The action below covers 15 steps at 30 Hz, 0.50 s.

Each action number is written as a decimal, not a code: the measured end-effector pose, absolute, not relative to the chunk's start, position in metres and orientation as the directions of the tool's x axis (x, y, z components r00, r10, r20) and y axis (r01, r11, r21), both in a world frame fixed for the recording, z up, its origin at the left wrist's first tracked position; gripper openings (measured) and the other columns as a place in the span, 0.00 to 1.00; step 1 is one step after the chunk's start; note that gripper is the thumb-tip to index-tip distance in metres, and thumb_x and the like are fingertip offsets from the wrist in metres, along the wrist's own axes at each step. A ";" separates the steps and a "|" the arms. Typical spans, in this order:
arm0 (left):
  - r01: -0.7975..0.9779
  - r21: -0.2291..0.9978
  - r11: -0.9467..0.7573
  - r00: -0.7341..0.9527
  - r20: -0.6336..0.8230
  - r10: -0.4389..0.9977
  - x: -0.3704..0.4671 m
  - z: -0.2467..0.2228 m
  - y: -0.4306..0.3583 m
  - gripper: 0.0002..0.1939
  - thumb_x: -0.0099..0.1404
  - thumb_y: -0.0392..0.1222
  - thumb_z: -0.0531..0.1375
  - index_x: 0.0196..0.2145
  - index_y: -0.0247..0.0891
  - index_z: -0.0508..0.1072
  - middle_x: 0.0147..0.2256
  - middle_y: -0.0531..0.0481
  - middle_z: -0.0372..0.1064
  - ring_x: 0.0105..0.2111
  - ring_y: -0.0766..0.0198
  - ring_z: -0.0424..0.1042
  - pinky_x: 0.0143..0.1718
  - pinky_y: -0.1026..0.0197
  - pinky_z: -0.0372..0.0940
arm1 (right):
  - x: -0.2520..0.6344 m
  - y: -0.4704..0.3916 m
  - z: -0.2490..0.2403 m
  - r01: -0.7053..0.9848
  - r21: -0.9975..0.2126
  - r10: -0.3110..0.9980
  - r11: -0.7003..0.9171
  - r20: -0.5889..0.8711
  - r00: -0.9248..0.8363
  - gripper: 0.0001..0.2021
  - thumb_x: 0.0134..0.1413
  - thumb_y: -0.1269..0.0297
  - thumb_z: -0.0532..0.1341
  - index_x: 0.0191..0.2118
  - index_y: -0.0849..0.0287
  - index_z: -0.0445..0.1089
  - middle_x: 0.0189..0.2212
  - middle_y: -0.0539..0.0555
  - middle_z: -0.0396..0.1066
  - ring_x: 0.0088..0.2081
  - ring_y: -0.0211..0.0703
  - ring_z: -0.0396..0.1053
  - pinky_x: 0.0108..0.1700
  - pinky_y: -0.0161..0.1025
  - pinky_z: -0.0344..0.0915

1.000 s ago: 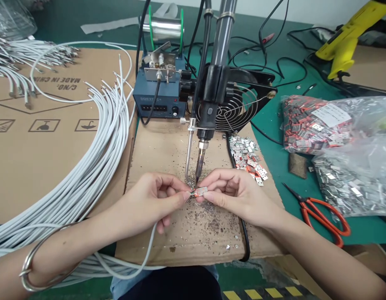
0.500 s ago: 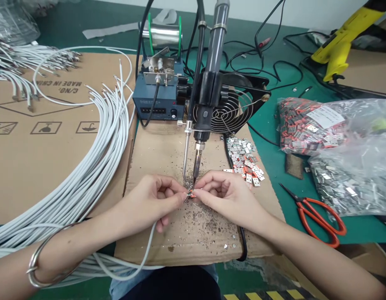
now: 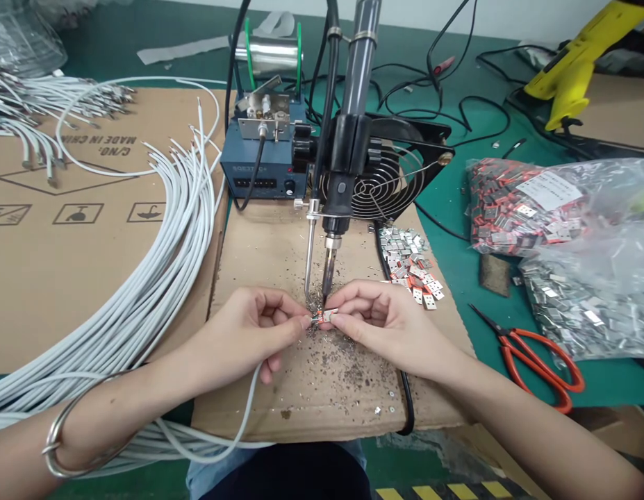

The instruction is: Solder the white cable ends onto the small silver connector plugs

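Note:
My left hand [image 3: 264,330] pinches the end of a white cable [image 3: 249,410], which trails down from under the fingers. Between thumb and fingers, my right hand [image 3: 376,319] holds a small metal and orange connector [image 3: 328,316]. The cable end meets the connector's left side beneath the tip of the upright soldering iron [image 3: 328,271]. A thin metal feed tube [image 3: 310,257] comes down just left of the iron. Dark specks and bits of solder lie on the cardboard [image 3: 269,243] around the hands.
Left lies a thick bundle of white cables [image 3: 186,229]. Behind are a blue solder feeder [image 3: 264,167], a solder spool [image 3: 274,55] and a fan [image 3: 374,187]. Loose connectors [image 3: 418,278], orange-handled scissors [image 3: 540,361] and bags of parts [image 3: 524,208] are at right.
My right hand has shifted slightly right, and more of the connector's metal face now shows between the hands. My left hand stays nearly in place.

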<state>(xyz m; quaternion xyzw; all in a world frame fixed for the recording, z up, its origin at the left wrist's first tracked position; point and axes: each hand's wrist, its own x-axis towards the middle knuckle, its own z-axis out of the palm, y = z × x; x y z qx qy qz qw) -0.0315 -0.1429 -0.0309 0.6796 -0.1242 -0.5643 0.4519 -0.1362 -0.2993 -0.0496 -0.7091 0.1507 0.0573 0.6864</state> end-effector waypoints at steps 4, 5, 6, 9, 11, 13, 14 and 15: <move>0.349 0.773 -0.529 0.341 -0.631 -0.697 -0.031 -0.028 -0.144 0.08 0.56 0.43 0.60 0.27 0.34 0.68 0.11 0.60 0.60 0.10 0.73 0.60 0.10 0.73 0.59 | -0.137 -0.300 -0.049 -0.283 -0.959 -0.116 0.017 -0.283 0.952 0.05 0.48 0.67 0.62 0.32 0.62 0.68 0.27 0.54 0.75 0.25 0.35 0.69 0.24 0.32 0.61; 0.352 0.777 -0.522 0.338 -0.626 -0.703 -0.031 -0.027 -0.144 0.08 0.56 0.43 0.60 0.27 0.34 0.68 0.11 0.60 0.60 0.10 0.73 0.60 0.10 0.73 0.59 | -0.137 -0.301 -0.048 -0.280 -0.960 -0.112 0.027 -0.281 0.953 0.05 0.49 0.67 0.62 0.32 0.62 0.68 0.27 0.54 0.75 0.25 0.35 0.69 0.25 0.32 0.61; 0.357 0.777 -0.518 0.332 -0.624 -0.708 -0.032 -0.027 -0.144 0.08 0.56 0.43 0.61 0.27 0.34 0.68 0.11 0.60 0.60 0.10 0.73 0.60 0.10 0.74 0.58 | -0.138 -0.301 -0.048 -0.276 -0.960 -0.105 0.039 -0.279 0.955 0.05 0.49 0.67 0.62 0.32 0.62 0.68 0.27 0.54 0.76 0.25 0.34 0.69 0.25 0.31 0.62; 0.370 0.772 -0.516 0.319 -0.628 -0.710 -0.032 -0.027 -0.143 0.09 0.55 0.43 0.62 0.28 0.34 0.68 0.11 0.60 0.60 0.10 0.74 0.60 0.10 0.75 0.58 | -0.138 -0.302 -0.048 -0.268 -0.961 -0.088 0.069 -0.273 0.958 0.05 0.50 0.67 0.63 0.32 0.62 0.68 0.28 0.54 0.76 0.27 0.34 0.70 0.27 0.31 0.63; 0.371 0.776 -0.510 0.316 -0.622 -0.716 -0.032 -0.028 -0.143 0.09 0.55 0.42 0.62 0.28 0.34 0.68 0.11 0.60 0.60 0.10 0.74 0.60 0.10 0.75 0.59 | -0.138 -0.302 -0.048 -0.261 -0.963 -0.082 0.074 -0.267 0.960 0.04 0.50 0.68 0.63 0.33 0.62 0.68 0.28 0.54 0.76 0.28 0.34 0.71 0.28 0.31 0.64; 0.365 0.781 -0.507 0.319 -0.617 -0.720 -0.032 -0.029 -0.142 0.08 0.55 0.42 0.61 0.28 0.34 0.68 0.11 0.60 0.60 0.10 0.74 0.60 0.10 0.75 0.59 | -0.138 -0.302 -0.048 -0.265 -0.962 -0.088 0.061 -0.270 0.959 0.04 0.50 0.68 0.63 0.32 0.62 0.69 0.28 0.55 0.76 0.27 0.35 0.71 0.27 0.31 0.63; 0.361 0.778 -0.513 0.321 -0.621 -0.715 -0.032 -0.029 -0.142 0.08 0.56 0.42 0.61 0.28 0.34 0.68 0.11 0.60 0.60 0.10 0.74 0.60 0.10 0.75 0.59 | -0.138 -0.302 -0.048 -0.275 -0.960 -0.092 0.049 -0.279 0.956 0.04 0.50 0.67 0.63 0.32 0.62 0.69 0.28 0.55 0.76 0.27 0.35 0.70 0.26 0.32 0.63; 0.358 0.773 -0.523 0.325 -0.628 -0.707 -0.032 -0.029 -0.142 0.08 0.57 0.42 0.61 0.28 0.34 0.68 0.11 0.60 0.60 0.10 0.74 0.60 0.10 0.75 0.59 | -0.137 -0.302 -0.048 -0.287 -0.957 -0.098 0.037 -0.289 0.952 0.04 0.49 0.67 0.63 0.32 0.62 0.69 0.27 0.55 0.76 0.26 0.36 0.70 0.25 0.32 0.62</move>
